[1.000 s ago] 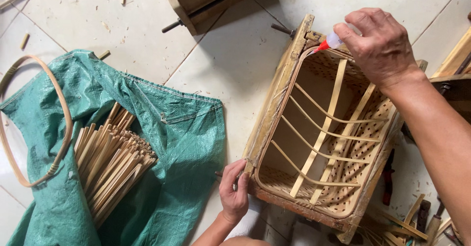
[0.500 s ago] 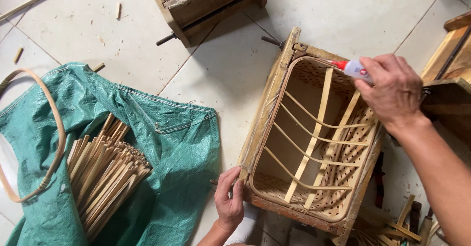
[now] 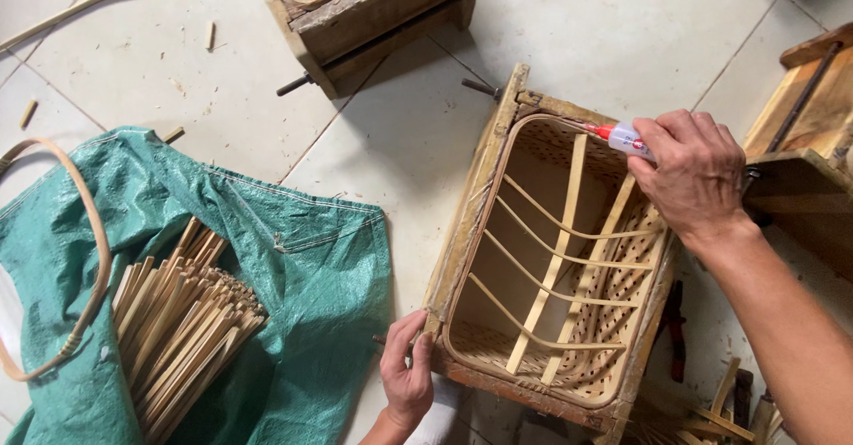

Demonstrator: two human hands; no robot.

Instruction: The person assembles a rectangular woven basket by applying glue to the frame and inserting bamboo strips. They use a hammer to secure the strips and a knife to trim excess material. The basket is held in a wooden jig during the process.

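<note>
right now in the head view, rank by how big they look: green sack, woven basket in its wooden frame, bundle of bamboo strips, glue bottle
1. green sack
2. woven basket in its wooden frame, a close second
3. bundle of bamboo strips
4. glue bottle, mostly hidden in the right hand, so its full size is unsure

floor centre: bare tile between green sack (image 3: pixel 267 258) and wooden frame (image 3: pixel 471 223), passable.
frame interior: crossed by bamboo slats (image 3: pixel 555 267), gaps narrow.
left: bamboo strip bundle (image 3: pixel 178 321) and hoop (image 3: pixel 89 241) blocked the sack.
top: second wooden mould (image 3: pixel 373 10).
right: wooden block (image 3: pixel 809 143), tools on floor (image 3: pixel 675 329).
</note>
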